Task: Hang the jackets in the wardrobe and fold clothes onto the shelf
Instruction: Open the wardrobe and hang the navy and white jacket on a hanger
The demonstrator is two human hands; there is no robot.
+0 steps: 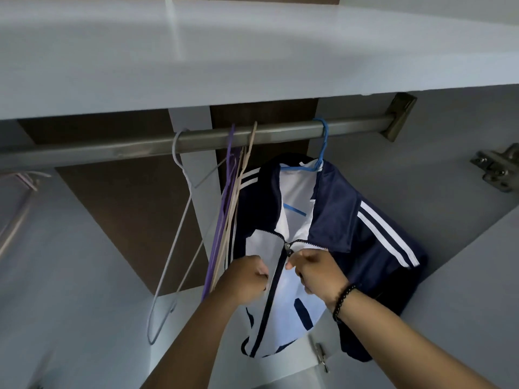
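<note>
Both forearms reach up from the lower edge into the wardrobe. A black bead bracelet (343,301) sits on the right wrist. The left hand (247,279) has its fingers curled on the left front panel of a navy and white track jacket (331,242), just beside the zip. The right hand (317,272) pinches the fabric just under the zip slider (287,246), thumb and forefinger closed on it. The zip is joined below the slider and parted above it, showing white lining.

The jacket hangs from a blue hanger (323,153), hooked over the metal rail (140,143) toward its right end. Its right sleeve drapes close to the wardrobe's right side wall.

Touching the jacket's left shoulder hang bare purple and beige hangers (233,206), bunched together. Further left a white wire hanger (174,242) hangs apart, with open rail beyond it.

Right of the jacket, a door hinge (497,171) is mounted on the side panel. Above the rail, the pale shelf (196,66) spans the full width.
</note>
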